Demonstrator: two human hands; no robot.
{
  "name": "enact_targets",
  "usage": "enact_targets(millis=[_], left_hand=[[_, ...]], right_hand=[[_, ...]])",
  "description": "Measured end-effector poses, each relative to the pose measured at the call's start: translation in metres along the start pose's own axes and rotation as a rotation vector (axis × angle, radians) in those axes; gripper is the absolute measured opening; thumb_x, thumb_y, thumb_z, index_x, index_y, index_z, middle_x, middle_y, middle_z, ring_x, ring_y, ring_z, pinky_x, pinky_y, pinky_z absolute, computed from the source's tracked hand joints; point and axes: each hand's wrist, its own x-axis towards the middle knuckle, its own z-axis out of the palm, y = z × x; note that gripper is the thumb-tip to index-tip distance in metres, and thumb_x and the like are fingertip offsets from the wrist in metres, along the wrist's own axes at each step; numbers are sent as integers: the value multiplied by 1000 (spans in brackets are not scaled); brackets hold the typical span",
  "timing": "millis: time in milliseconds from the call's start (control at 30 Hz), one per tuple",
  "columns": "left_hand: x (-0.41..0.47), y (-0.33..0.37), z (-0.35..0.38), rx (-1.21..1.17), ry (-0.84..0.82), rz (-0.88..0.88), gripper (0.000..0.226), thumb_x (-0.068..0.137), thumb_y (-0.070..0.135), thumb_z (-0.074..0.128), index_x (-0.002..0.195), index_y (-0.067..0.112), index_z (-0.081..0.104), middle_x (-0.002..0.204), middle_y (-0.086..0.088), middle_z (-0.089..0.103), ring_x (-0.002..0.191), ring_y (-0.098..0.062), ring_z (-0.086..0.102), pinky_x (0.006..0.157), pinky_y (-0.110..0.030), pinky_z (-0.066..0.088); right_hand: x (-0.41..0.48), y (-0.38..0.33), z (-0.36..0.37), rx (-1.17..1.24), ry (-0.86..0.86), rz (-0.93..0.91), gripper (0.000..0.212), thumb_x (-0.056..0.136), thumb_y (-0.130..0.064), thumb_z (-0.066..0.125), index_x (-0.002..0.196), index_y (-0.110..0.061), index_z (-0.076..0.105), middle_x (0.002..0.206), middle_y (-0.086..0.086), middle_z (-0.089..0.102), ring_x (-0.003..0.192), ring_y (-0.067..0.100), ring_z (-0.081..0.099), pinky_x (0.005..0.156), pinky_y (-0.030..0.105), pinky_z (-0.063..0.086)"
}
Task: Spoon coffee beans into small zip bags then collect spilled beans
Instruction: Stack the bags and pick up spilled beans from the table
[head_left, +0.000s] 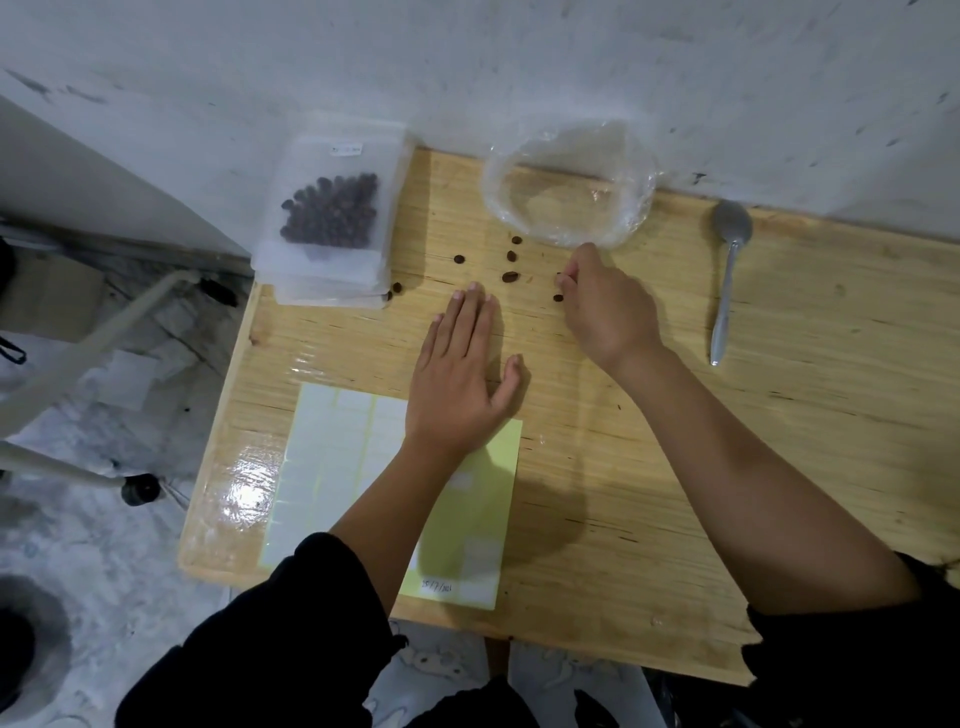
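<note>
Head view, biggest first: what's there?
— A wooden desk (779, 415) against a white wall (519, 62). At its near left lies a pale sheet of labels (332, 467). At the far left corner is a stack of zip bags (332, 270), the top one holding coffee beans (330, 210). A crumpled clear plastic bag (571, 182) sits at the far edge.
— And the hands?
— The left hand (462, 384) lies flat, palm down, fingers straight and together, wrist over the sheet. The right hand (602, 312) is curled, fingertips bunched on the desk just before the clear bag; whether they pinch a bean I cannot tell.
— Smaller things?
— A metal spoon (730, 270) lies to the right, apart from that hand. Loose beans (510, 277) are scattered between the stack and the right hand, one just beside its fingertips
</note>
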Motion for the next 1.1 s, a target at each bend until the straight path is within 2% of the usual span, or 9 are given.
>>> enact_targets(millis=[67, 167, 267, 333, 433, 533, 667, 900, 1100], left_hand=[[0, 0, 0, -3, -1, -3, 67, 91, 43, 34, 147, 8, 27, 157, -7, 21, 145, -17, 12, 118, -30, 3], [-1, 0, 0, -7, -2, 2, 67, 91, 43, 34, 147, 8, 28, 157, -8, 21, 145, -18, 13, 119, -31, 4], [-1, -1, 1, -2, 0, 12, 67, 91, 43, 34, 146, 7, 30, 156, -9, 23, 145, -19, 15, 119, -33, 8], [-1, -1, 1, 4, 0, 17, 66, 92, 44, 34, 146, 6, 30, 155, -9, 24, 145, -20, 17, 118, -33, 9], [-1, -1, 1, 8, -5, 15, 66, 92, 45, 33, 146, 6, 31, 155, -9, 24, 145, -20, 17, 118, -33, 9], [-1, -1, 1, 4, -13, 16, 67, 93, 46, 31, 146, 7, 30, 156, -8, 23, 145, -20, 15, 118, -34, 9], [-1, -2, -1, 1, -24, 12, 66, 93, 45, 30, 146, 6, 29, 156, -9, 23, 145, -19, 15, 118, -31, 5], [-11, -8, -9, 22, -59, -6, 66, 94, 47, 27, 147, 8, 28, 156, -7, 21, 145, -15, 11, 117, -27, 0], [-24, -20, -16, 7, -29, -51, 68, 92, 51, 30, 146, 11, 31, 156, -5, 22, 145, -16, 14, 117, -33, 10]], right_hand=[[-2, 1, -3, 306, -20, 78, 17, 99, -25, 40, 99, -11, 49, 76, -1, 54, 65, 15, 50, 61, 29, 39], [-15, 4, -8, 1005, -111, 295, 18, 99, -20, 43, 82, -16, 47, 56, -7, 41, 44, 5, 34, 42, 20, 27], [-36, 5, -8, 1588, -212, 453, 25, 96, -16, 38, 71, -16, 41, 45, -8, 31, 36, 4, 22, 33, 17, 17], [-47, 6, -2, 1801, -251, 452, 22, 92, -15, 33, 72, -15, 42, 44, -8, 30, 35, 4, 21, 31, 16, 17], [-53, 6, 5, 1925, -263, 409, 15, 81, -14, 33, 69, -12, 43, 46, -4, 32, 36, 6, 24, 32, 13, 16], [-51, 4, 6, 1848, -229, 464, 32, 91, -24, 36, 62, -13, 42, 47, -3, 35, 37, 6, 25, 32, 14, 16], [-44, 2, -3, 1477, -102, 465, 44, 94, -36, 51, 56, -17, 39, 46, -6, 39, 36, 5, 26, 34, 17, 18], [-32, 4, -10, 1003, -47, 304, 32, 99, -27, 43, 75, -13, 58, 53, -2, 34, 39, 3, 29, 38, 15, 24], [-23, 6, -7, 525, -3, 103, 24, 98, -23, 44, 85, -9, 58, 80, 11, 60, 66, 24, 49, 65, 32, 42]])
